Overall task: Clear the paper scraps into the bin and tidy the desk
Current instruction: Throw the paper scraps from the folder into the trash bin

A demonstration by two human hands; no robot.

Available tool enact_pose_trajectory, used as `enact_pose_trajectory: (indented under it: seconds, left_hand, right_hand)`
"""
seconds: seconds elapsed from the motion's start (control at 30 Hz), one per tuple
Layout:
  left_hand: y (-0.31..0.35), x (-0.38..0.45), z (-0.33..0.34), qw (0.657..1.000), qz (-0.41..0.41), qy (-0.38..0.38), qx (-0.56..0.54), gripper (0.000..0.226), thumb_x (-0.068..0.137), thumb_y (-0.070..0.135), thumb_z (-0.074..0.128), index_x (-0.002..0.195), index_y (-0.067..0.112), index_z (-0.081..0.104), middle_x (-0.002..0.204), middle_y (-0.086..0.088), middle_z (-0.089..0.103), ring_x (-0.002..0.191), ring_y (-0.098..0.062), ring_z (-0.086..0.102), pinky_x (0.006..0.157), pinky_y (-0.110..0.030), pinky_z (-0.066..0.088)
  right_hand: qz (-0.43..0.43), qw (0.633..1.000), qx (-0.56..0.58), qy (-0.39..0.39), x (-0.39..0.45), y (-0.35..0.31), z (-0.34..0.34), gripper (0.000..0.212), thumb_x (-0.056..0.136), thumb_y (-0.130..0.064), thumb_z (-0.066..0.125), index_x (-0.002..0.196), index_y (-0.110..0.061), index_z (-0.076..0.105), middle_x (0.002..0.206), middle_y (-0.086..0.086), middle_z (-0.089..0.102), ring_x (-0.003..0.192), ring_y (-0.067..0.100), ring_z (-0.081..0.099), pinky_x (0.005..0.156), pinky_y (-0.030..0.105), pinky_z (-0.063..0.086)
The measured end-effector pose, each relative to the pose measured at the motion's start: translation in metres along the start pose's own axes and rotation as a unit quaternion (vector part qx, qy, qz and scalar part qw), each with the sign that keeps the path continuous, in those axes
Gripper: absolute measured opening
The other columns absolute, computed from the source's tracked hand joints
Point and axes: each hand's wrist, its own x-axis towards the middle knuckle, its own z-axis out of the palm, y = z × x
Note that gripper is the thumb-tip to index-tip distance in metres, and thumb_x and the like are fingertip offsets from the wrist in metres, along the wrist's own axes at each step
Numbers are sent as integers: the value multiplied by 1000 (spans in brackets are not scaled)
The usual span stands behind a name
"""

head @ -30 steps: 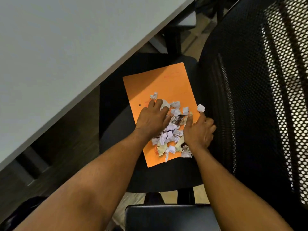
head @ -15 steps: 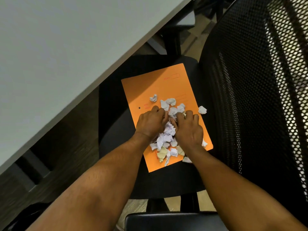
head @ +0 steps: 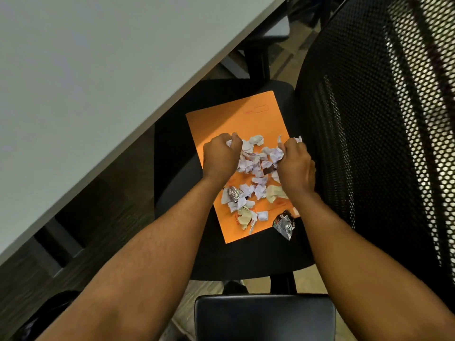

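An orange folder (head: 236,119) lies on the black seat of an office chair (head: 258,254). Several crumpled white and cream paper scraps (head: 256,168) are heaped on it, with a silver foil wrapper (head: 233,193) among them and a larger foil wrapper (head: 283,224) at the folder's near right edge. My left hand (head: 220,156) is curled on the pile's left side, fingers closed over a white scrap. My right hand (head: 295,166) cups the pile's right side, fingers bent around scraps at its far tips.
A pale grey desk top (head: 86,82) fills the upper left, its edge running diagonally above the seat. The chair's black mesh backrest (head: 381,143) stands at the right. A black armrest pad (head: 264,316) sits at the bottom. No bin is in view.
Both hands have moved apart and further up the folder, to the far end of the pile. The heap has spread out, and the foil wrappers near the front now show.
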Motion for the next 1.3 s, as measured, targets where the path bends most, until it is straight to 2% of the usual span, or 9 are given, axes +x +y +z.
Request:
enact_pose_trajectory:
  seconds: [0.1,0.23,0.43,0.6,0.7,0.87,1.0,1.17,1.3]
  left_hand:
    - [7,-1,-10,991,-62,-42,-110,46,90,38,51,61,2,45,60,-12,39,55,-21,36,55,-35,29]
    - [13,-14,-24,959,-150,-91,-222,45,70,58,55,75,14,55,74,-10,50,64,-25,43,60,-39,34]
    - [21,-47,-74,940,-181,-61,-281,38,95,24,51,58,17,49,65,-13,58,59,-25,56,57,-29,44]
    - [4,-89,-133,935,-203,-11,-292,39,98,24,49,60,15,43,48,-3,48,43,-15,48,44,-23,38]
    - [-30,-119,-177,932,-229,45,-277,35,96,28,51,65,12,49,59,-14,49,53,-24,50,52,-32,40]
    - [-109,-179,-251,909,-274,128,-287,36,96,30,52,65,12,53,65,-18,52,60,-27,51,60,-38,40]
    - [-186,-237,-299,882,-313,191,-298,40,97,30,52,61,15,52,58,-11,55,53,-24,53,57,-34,42]
    - [-283,-320,-339,841,-351,260,-318,45,99,23,50,56,11,45,41,-7,47,34,-16,44,41,-21,36]
    - [-368,-380,-348,789,-398,335,-325,45,98,25,53,55,13,45,48,-8,43,44,-19,42,46,-27,35]
  right_hand:
    - [44,997,58,27,2,-6,-14,18,97,-20,52,94,-3,56,91,22,60,73,40,56,56,41,38]
    - [76,988,123,46,0,-15,-32,6,92,-8,53,89,-5,58,87,16,62,74,25,53,61,31,33]
    - [37,981,185,53,-16,-63,-50,12,95,-15,53,87,-6,56,83,9,61,73,21,52,59,28,29]
    - [-13,975,218,25,-48,-125,-41,15,96,-16,49,88,-5,55,75,8,56,69,25,51,57,33,30]
    - [-39,970,238,-18,-85,-172,-28,8,93,-6,48,90,-5,56,75,9,56,70,27,51,58,36,33]
    - [-82,954,270,-101,-168,-247,2,19,98,-21,51,79,-15,48,72,2,53,64,21,47,56,32,27]
    - [-121,936,274,-185,-246,-296,39,21,97,-21,55,78,-16,50,73,4,56,66,20,54,55,34,41]
    - [-172,908,253,-286,-353,-344,95,21,97,-20,54,77,-15,50,69,3,56,63,19,53,56,33,39]
    - [-202,889,234,-337,-428,-370,151,18,96,-14,55,79,-8,54,71,6,59,65,20,55,58,33,40]
